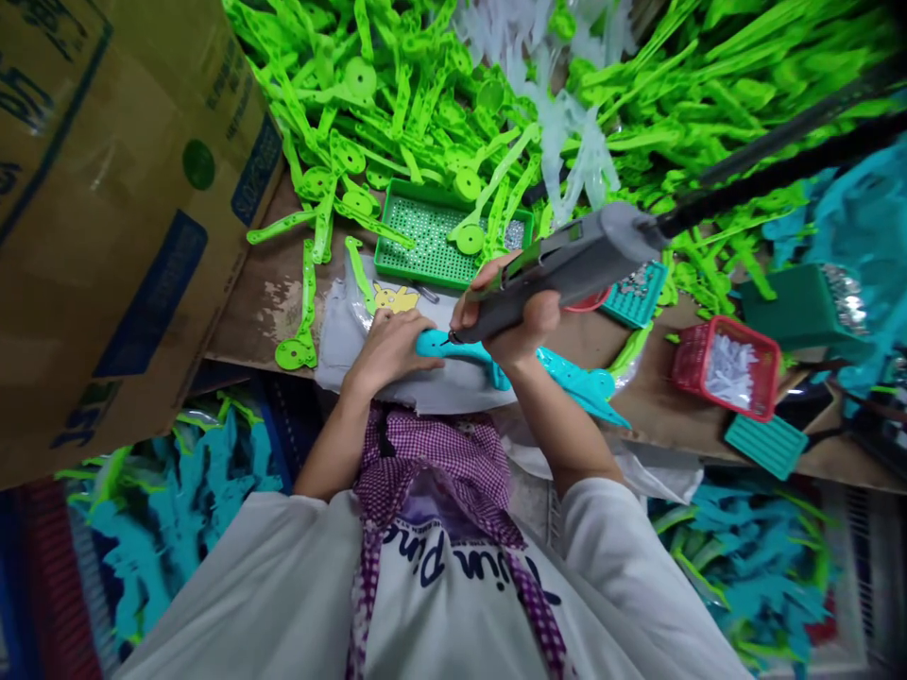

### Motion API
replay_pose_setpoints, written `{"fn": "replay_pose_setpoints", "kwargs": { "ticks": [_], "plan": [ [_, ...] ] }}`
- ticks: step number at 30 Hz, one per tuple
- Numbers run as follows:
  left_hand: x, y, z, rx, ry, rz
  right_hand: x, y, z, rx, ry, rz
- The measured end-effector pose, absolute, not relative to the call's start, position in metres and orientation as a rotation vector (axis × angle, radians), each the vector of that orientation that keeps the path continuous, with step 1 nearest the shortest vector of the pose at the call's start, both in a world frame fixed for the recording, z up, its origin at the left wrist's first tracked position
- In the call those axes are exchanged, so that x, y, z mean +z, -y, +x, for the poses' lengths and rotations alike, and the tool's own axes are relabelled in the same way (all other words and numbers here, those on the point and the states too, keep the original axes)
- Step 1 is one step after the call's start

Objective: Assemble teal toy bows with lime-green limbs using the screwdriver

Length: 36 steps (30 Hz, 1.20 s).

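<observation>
Blue moulded piece (468, 350): lying on a grey sheet (336, 335) at the near edge of the bench (248, 326). Left end in view; the middle runs behind the right wrist. More blue plastic (581, 380) shows to the right of the forearm; whether it is the same piece cannot be told.

Left hand (386, 351): grip partly closed, thumb on the near side and fingers on the far side of the piece's left end; the fingertips' exact contact is hard to make out.

Right hand (522, 338): grip wrapped round a grey power driver (577, 260), some fingers hidden behind its body. Bit over the piece's left end, touching or just above it, uncertain. Dark cord (765, 175) blurred, cut off at the right edge.

Beyond the hands: green perforated tray (418, 227), lime arms lying across it; teal basket (660, 300) of small metal pieces, partly covered by the driver; red basket (691, 364) of small white pieces, right.

Far side: heap of lime-green parts (397, 104), cut off above, undersides buried.

Left: cardboard carton (134, 312), cut off, its print only partly legible.
</observation>
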<state>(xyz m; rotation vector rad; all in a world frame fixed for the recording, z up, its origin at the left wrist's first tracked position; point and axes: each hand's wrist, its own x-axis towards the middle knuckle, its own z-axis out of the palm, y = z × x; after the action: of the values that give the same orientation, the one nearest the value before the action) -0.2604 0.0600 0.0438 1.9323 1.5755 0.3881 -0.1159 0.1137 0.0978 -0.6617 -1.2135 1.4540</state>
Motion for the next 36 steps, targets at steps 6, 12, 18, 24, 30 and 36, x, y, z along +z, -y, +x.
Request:
{"fn": "replay_pose_setpoints", "kwargs": {
  "ticks": [6, 12, 18, 24, 30, 36],
  "plan": [
    [0.044, -0.056, -0.259, 0.35, -1.608, 1.981, 0.11, -0.124, -0.124, 1.361, 1.165, -0.766],
    [0.04, -0.053, -0.258, 0.338, -1.603, 2.139, 0.105, -0.206, -0.158, 1.045, 1.269, -0.824],
    [0.042, -0.052, -0.259, 0.326, -1.6, 2.143, 0.062, -0.256, -0.182, 1.093, 1.46, -0.766],
    [0.042, -0.052, -0.259, 0.327, -1.595, 2.154, 0.043, -0.262, -0.184, 1.097, 1.517, -0.71],
    [0.04, -0.051, -0.259, 0.343, -1.589, 2.18, 0.039, -0.269, -0.186, 1.167, 1.49, -0.709],
    [0.04, -0.051, -0.259, 0.331, -1.59, 2.164, 0.035, -0.269, -0.187, 1.037, 1.499, -0.702]
  ]
}}
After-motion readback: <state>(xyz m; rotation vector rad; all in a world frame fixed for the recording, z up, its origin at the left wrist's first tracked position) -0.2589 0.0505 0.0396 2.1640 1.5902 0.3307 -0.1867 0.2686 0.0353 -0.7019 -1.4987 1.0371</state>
